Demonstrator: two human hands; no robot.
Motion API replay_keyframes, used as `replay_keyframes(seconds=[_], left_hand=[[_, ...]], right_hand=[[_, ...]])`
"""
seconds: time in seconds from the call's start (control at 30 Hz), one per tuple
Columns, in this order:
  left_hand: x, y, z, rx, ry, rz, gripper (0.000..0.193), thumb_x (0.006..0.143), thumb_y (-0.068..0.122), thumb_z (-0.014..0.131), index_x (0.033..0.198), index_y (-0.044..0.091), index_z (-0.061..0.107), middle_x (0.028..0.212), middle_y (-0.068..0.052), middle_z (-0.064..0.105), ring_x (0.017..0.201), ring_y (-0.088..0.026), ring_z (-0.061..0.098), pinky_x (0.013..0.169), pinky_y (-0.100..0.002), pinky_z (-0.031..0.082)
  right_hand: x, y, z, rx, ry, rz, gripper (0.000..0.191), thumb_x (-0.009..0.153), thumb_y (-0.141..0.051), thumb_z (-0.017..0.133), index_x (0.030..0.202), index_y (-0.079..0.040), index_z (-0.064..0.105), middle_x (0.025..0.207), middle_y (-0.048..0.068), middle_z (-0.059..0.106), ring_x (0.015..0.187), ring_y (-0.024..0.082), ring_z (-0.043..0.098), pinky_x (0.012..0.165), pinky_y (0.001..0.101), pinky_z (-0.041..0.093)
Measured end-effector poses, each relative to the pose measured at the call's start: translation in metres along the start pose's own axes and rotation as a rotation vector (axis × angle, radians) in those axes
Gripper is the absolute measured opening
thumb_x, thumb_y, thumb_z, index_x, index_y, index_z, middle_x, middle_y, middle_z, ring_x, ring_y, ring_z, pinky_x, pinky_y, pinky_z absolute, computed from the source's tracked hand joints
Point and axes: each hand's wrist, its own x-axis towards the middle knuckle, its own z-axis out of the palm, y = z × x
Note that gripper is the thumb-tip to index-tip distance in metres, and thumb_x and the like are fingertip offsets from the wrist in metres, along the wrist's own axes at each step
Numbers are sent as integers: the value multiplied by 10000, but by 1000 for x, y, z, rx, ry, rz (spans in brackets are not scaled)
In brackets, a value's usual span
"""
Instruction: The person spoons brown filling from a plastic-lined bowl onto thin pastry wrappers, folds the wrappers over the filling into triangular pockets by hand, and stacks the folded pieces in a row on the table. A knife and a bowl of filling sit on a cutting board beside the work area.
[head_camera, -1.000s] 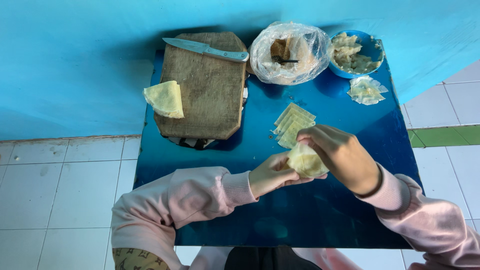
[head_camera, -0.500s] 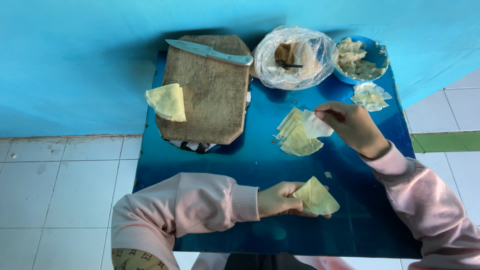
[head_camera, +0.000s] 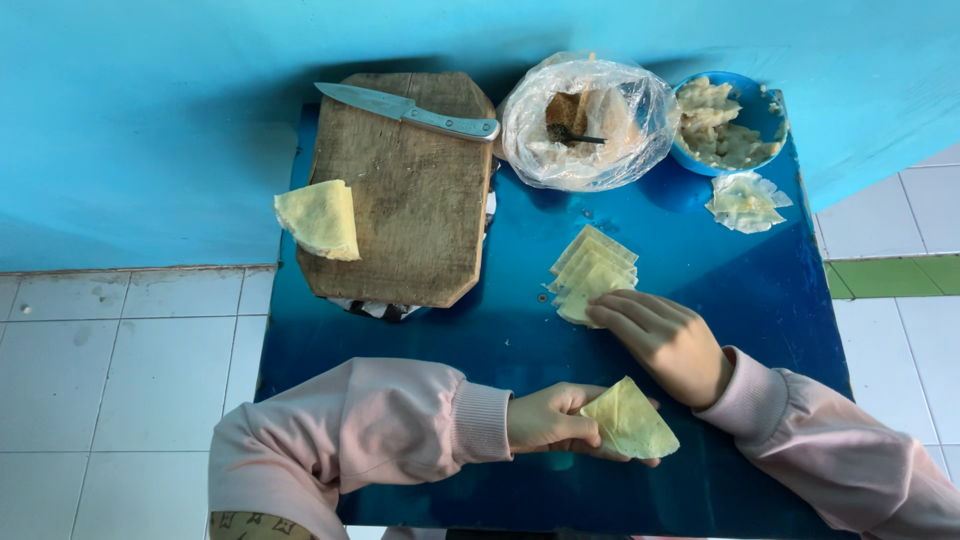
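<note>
A folded wrapper (head_camera: 628, 420) is pinched in the left hand (head_camera: 548, 418), pointing right. The right hand (head_camera: 665, 340), fingers loosely spread, is laid on the wrapper stack (head_camera: 590, 272) just beyond it on the bench (head_camera: 760, 290).

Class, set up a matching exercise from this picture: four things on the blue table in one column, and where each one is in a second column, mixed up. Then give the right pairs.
Things
1. knife
2. folded wrapper
3. stack of wrappers
4. spoon

Places
A. under the fingertips of the right hand
B. inside the clear plastic bag
C. lying across the top of the wooden board
D. held in the left hand

Pairs: 1-C, 2-D, 3-A, 4-B
</note>
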Motion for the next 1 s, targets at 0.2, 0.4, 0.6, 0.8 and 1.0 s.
replay_keyframes(seconds=[0.2,0.4,0.6,0.8,1.0], left_hand=[[2,-2,-4,-28,9,-19,733,941,-136,374,1651,-23,234,1543,-274,453,1383,-372,521,1162,-376,470],[3,-9,-9,6,33,-4,679,954,-136,381,1617,-51,264,1512,-303,476,1382,-378,526,1154,-382,480],[2,-13,-12,-42,12,13,678,956,-129,389,1617,-60,255,1520,-291,477,1377,-394,533,1153,-389,484],[2,-13,-13,-43,-6,11,663,978,-118,393,1623,-65,252,1532,-282,471,1393,-382,527,1172,-387,480],[3,-15,-16,-17,17,-17,669,963,-116,403,1611,-64,244,1512,-272,480,1374,-373,535,1163,-385,477]], right_hand=[[-1,-7,-3,29,-20,-16,435,758,-127,688,1183,-36,693,1212,118,718,1163,295,698,926,389,581],[-5,-12,-4,62,-57,-20,527,713,-190,707,1211,-21,681,1224,144,708,1153,304,693,929,407,574],[-9,-12,0,59,-53,-27,523,727,-209,711,1217,-28,683,1243,137,707,1161,299,692,939,411,574],[-10,-14,0,43,-58,-29,527,721,-233,713,1209,-35,691,1237,136,710,1159,299,688,926,413,571],[-11,-16,-1,24,-48,-31,496,744,-217,706,1208,-42,690,1234,129,710,1165,294,688,929,408,572]])
